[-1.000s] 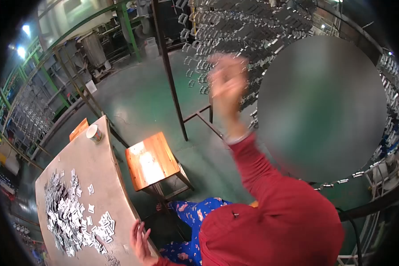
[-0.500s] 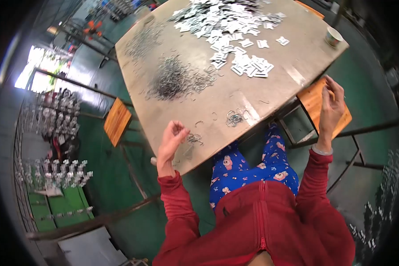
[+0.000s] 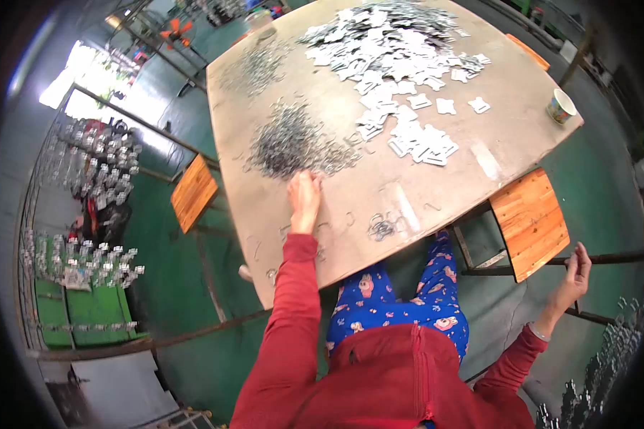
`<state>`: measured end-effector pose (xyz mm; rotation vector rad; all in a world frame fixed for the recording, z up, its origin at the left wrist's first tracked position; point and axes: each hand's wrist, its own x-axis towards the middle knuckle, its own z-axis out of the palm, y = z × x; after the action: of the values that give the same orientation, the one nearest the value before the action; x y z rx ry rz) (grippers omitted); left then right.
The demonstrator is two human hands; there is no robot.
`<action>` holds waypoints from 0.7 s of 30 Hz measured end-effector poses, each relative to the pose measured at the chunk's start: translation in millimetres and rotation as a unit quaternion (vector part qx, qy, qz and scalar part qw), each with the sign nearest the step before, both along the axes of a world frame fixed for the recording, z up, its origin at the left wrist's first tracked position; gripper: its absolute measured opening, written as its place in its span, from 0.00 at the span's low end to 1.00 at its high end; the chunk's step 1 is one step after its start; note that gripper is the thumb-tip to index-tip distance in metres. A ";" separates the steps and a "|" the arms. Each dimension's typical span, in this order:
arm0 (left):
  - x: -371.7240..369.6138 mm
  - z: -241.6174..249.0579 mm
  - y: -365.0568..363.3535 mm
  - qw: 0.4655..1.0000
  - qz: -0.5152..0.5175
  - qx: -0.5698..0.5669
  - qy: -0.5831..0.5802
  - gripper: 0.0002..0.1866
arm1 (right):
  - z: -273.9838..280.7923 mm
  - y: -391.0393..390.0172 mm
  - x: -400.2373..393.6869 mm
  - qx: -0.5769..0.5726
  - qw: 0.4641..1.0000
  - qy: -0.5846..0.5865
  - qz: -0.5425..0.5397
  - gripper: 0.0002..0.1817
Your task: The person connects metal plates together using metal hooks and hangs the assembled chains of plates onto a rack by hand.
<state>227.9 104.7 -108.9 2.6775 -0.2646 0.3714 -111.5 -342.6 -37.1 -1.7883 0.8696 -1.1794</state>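
Observation:
My left hand (image 3: 305,196) touches the near edge of a dark pile of small bent wire hooks (image 3: 286,143) on the table. Its fingers are drawn together, and what is between them is hidden. My right hand (image 3: 578,275) is off the table at the far right, beyond a wooden stool. Its fingers are pressed together, with anything in them too small to make out. A small cluster of hooks (image 3: 381,227) lies by the table's near edge. Flat white notched plates (image 3: 426,143) lie heaped across the far part of the table.
The brown-covered table (image 3: 451,193) has a paper cup (image 3: 561,107) at its right corner. Wooden stools stand on the right (image 3: 531,225) and left (image 3: 194,193). Metal pieces hang on racks at left (image 3: 86,264) and lower right (image 3: 601,372).
My left hand has moved forward from the small near cluster to the large hook pile. My right hand has swung outward and down to the right, away from the table corner.

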 end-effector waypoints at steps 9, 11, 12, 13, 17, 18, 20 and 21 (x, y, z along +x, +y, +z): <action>-36.1 15.8 -1.2 0.986 -0.001 -0.160 -0.046 0.09 | -51.9 59.4 130.2 0.062 0.964 0.058 0.252 0.12; -54.2 39.5 -7.5 0.977 0.025 -0.212 -0.024 0.09 | -55.8 76.7 179.6 0.029 0.941 0.068 0.331 0.14; -68.3 50.1 -17.0 0.972 0.038 -0.234 -0.005 0.09 | -50.6 83.0 204.4 -0.001 0.926 0.112 0.361 0.15; -79.7 54.4 -25.4 0.965 0.053 -0.255 0.014 0.10 | -59.3 86.5 230.6 -0.082 0.916 0.111 0.376 0.17; -109.9 56.5 -51.1 0.934 -0.019 -0.354 0.035 0.08 | -86.9 97.6 310.7 -0.360 0.861 0.213 0.289 0.14; -117.8 60.9 -58.7 0.922 -0.024 -0.382 0.061 0.08 | -97.8 96.3 322.7 -0.404 0.838 0.239 0.278 0.12; -131.5 70.1 -69.1 0.905 -0.036 -0.411 0.102 0.08 | -84.4 101.8 330.9 -0.369 0.815 0.309 0.322 0.08; -137.4 72.5 -72.7 0.902 -0.043 -0.413 0.120 0.08 | -75.9 101.8 332.1 -0.353 0.799 0.347 0.341 0.07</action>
<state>90.5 32.1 -36.4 1.8347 -0.1084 0.0807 220.6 -240.8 -113.1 -2.8987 0.0254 -0.3288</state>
